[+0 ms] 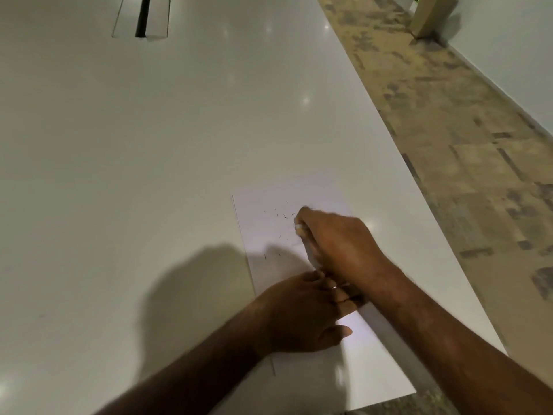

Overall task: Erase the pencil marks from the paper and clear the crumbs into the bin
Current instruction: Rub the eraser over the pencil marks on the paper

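Left hand (302,316) fingers flat on paper (269,235) | right hand (335,241) fingers clamped on eraser (299,227) | crumbs (279,215) beside

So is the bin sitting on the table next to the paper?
No, only the paper and two hands lie on the white table; no bin shows.

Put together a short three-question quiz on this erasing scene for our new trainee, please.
1. True or false: the left hand rests on the paper, pinning it to the table.
2. Where do the dark eraser crumbs lie? A) on the floor B) on the paper, left of the right hand C) in a bin
3. Is a bin visible anywhere in the head view?

Key:
1. True.
2. B.
3. No; only the table, the floor and a wall show.
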